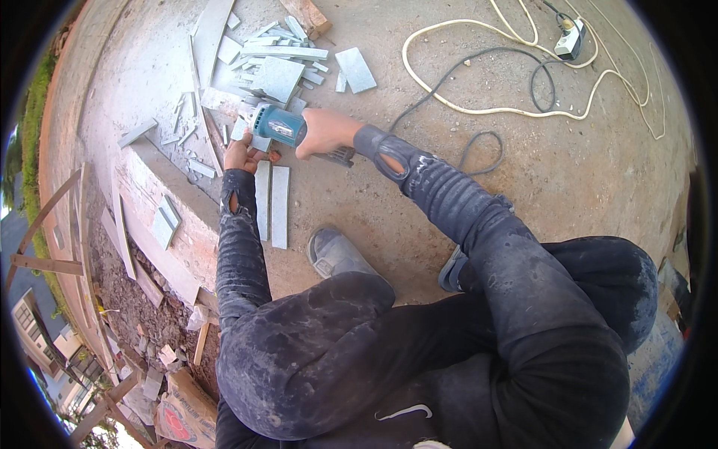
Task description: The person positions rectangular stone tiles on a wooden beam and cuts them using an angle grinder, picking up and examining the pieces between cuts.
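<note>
My right hand (320, 133) grips a teal angle grinder (278, 124) by its body, with the head pointing left. My left hand (241, 155) holds a small pale grey tile piece (259, 143) just below the grinder head; the disc's exact contact with it cannot be made out. Two long pale tile strips (280, 206) lie on the concrete beneath my hands. Cut tile offcuts (277, 75) are piled above the grinder, and a loose square tile piece (356, 69) lies to their right.
A raised concrete edge (190, 209) runs along the left, beside rubble (161, 329) and wooden boards (45, 263). White and black cables (467, 109) loop at the upper right around a power strip (568, 41). My sandalled foot (333, 254) is just below the strips.
</note>
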Demonstrator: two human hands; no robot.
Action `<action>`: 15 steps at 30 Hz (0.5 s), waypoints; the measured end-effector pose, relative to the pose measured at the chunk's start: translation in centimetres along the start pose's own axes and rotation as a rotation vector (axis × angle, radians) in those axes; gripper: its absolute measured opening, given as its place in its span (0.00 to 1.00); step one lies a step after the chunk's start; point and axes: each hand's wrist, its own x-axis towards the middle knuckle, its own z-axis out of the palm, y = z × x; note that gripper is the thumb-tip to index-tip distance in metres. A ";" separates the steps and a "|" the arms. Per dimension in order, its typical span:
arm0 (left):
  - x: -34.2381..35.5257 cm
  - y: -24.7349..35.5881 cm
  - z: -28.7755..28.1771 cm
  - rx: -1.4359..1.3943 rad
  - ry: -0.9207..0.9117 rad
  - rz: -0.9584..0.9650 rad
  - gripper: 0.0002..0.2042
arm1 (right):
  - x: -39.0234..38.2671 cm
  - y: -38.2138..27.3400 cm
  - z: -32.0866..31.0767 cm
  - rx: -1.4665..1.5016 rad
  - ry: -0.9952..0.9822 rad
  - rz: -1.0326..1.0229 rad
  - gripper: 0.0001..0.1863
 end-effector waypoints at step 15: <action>1.7 -0.6 -0.5 -0.017 -0.029 -0.008 0.14 | 2.8 -1.3 -0.4 0.009 0.018 -0.019 0.27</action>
